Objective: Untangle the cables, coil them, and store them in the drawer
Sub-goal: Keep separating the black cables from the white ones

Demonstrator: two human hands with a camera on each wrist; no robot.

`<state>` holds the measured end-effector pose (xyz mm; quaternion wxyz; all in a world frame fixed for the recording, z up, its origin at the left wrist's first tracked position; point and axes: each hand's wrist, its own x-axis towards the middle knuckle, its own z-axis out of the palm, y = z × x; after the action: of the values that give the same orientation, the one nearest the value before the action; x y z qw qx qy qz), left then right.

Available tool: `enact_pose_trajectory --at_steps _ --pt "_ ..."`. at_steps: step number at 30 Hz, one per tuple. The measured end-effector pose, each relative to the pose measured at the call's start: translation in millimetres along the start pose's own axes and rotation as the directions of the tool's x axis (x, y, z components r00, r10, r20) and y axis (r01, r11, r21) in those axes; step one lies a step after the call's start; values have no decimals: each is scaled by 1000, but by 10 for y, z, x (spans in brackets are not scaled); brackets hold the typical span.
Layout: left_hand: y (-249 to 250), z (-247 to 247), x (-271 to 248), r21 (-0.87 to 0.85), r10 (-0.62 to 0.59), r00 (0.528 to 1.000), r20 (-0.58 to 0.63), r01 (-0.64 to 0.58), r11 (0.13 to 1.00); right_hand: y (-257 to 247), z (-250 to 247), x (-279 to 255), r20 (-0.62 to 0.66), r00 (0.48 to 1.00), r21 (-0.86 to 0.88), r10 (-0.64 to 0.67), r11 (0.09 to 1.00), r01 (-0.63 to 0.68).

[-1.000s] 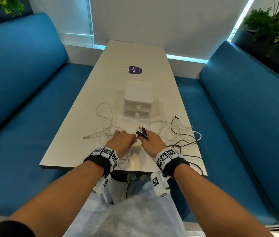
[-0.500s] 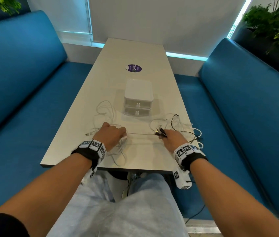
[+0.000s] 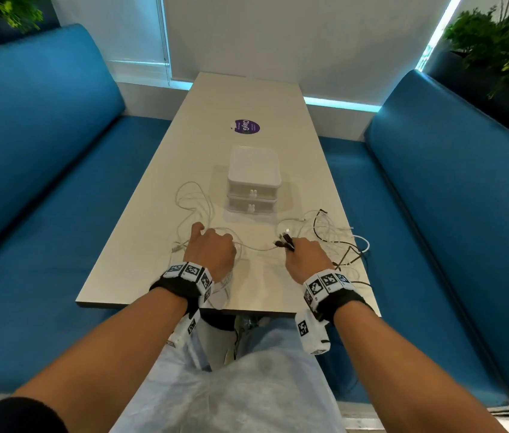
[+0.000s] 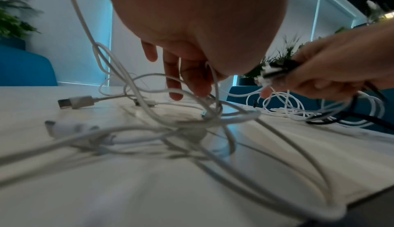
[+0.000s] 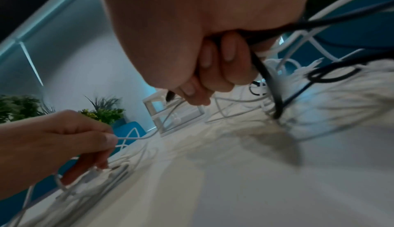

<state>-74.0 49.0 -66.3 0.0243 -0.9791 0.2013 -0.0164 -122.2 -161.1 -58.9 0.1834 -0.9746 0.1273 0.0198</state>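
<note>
Tangled white cables (image 3: 193,203) lie left of the white two-drawer unit (image 3: 253,179); a mix of white and black cables (image 3: 342,245) lies to its right. My left hand (image 3: 214,250) pinches one thin white cable (image 5: 132,138) between thumb and finger, with its other fingers over the left tangle (image 4: 213,117). My right hand (image 3: 304,254) grips a bunch of cable plugs (image 3: 284,242), black and white, that stick out of the fist (image 4: 275,72). A white strand (image 3: 256,247) runs between the two hands just above the table. Both drawers are closed.
The long pale table (image 3: 247,98) runs away from me, with a purple sticker (image 3: 247,126) beyond the drawer unit. Blue benches (image 3: 43,170) flank both sides. A loose USB plug (image 4: 74,101) lies on the table at the left. Some cable hangs over the near right edge.
My hands, close together a second ago, have drawn apart sideways and stretched a white strand between them. The right hand has carried the plug bunch to the right.
</note>
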Motion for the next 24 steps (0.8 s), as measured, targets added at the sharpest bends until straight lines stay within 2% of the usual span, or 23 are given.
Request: enact_pose_trajectory --at_steps 5,9,11,16,19,21,24 --pt "36 -39 26 27 -94 996 -2 94 995 18 -18 -51 -27 998 170 -49 984 52" --pt "71 -99 16 50 -104 994 21 102 994 -54 -81 -67 -141 988 345 -66 932 112" --pt "72 -127 23 33 -109 993 37 108 994 -96 -102 -80 -127 987 398 -97 907 140" --pt "248 -148 32 -52 58 998 -24 -59 997 -268 4 -106 14 964 348 -264 905 243" --pt "310 -131 35 -97 98 994 -53 -103 990 -292 101 -58 31 972 341 -233 917 208" --pt "299 -125 33 -123 171 984 -54 -177 977 -272 132 -34 45 975 353 -218 916 189" --pt "269 -92 31 -181 259 966 2 -254 950 -241 122 -23 90 968 329 -234 924 193"
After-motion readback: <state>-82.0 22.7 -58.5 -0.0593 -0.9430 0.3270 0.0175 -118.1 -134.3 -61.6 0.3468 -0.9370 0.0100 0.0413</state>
